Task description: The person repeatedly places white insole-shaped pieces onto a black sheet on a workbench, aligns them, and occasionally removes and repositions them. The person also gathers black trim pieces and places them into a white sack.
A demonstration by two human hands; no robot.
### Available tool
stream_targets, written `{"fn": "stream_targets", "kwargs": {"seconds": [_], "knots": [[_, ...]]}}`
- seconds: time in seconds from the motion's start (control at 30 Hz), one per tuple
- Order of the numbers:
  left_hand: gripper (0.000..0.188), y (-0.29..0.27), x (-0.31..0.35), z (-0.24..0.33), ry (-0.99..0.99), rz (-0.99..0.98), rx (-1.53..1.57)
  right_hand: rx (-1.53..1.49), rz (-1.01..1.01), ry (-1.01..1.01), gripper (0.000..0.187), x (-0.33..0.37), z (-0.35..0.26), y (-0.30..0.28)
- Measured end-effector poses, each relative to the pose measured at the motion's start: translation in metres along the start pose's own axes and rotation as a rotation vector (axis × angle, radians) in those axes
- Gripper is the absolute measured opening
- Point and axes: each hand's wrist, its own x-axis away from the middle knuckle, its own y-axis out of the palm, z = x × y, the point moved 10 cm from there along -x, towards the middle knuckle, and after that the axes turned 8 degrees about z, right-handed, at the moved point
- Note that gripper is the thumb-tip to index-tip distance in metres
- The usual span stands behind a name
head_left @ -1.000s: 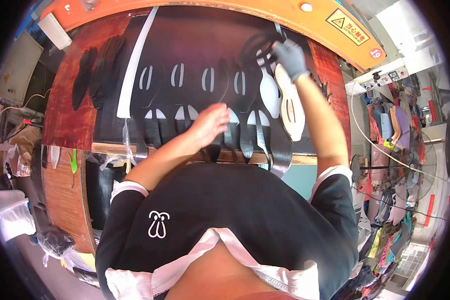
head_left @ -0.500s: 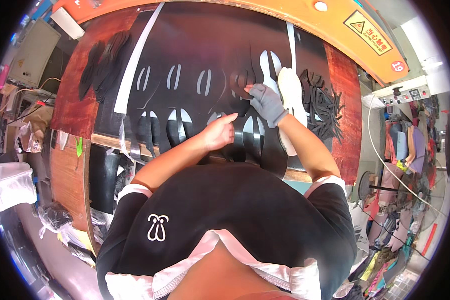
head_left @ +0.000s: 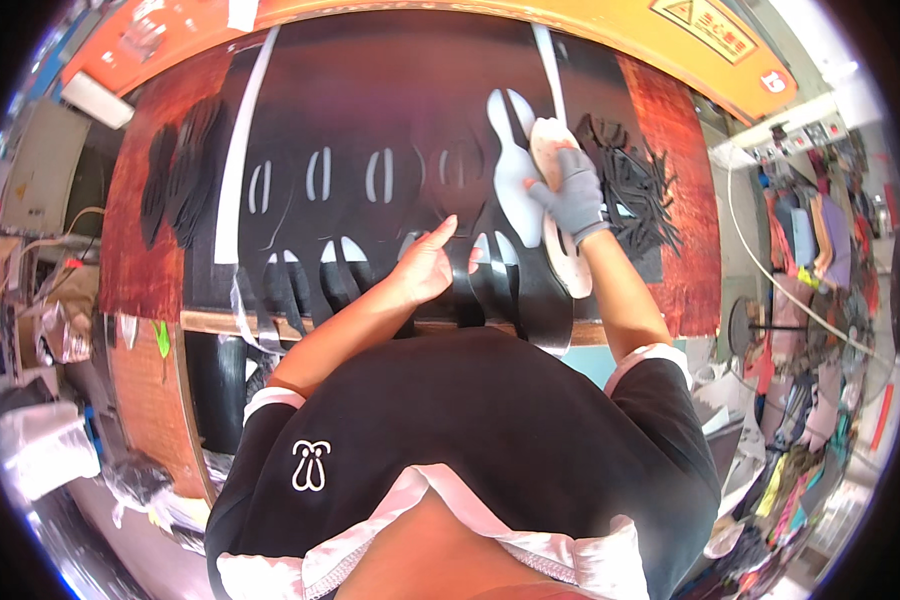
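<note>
Orange panel above, yellow triangular sign — blurred

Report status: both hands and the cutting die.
Left hand bare, flat on black sheet. Gloved right hand pressing pale sole-shaped die onto sheet. Black offcuts heaped beside it.

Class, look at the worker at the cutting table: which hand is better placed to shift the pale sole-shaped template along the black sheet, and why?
The right hand, probably: gloved, it already rests on the pale template. The bare left hand lies apart on the black sheet.
</note>
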Motion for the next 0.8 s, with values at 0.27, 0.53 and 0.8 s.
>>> {"fn": "stream_targets", "kwargs": {"seconds": [0.27,0.53,0.8], "knots": [[0.025,-0.024,-0.023,-0.003,0.048,0.207,-0.17,0.364,-0.285,0.438,0.104,0.041,0.062,0.012],[0.028,-0.042,-0.009,-0.001,0.138,0.231,-0.274,-0.58,-0.143,0.652,0.081,0.054,0.108,0.01],[0.031,-0.056,0.001,0.016,0.14,0.19,-0.33,-0.165,-0.016,0.365,0.072,0.085,0.096,-0.017]]}}
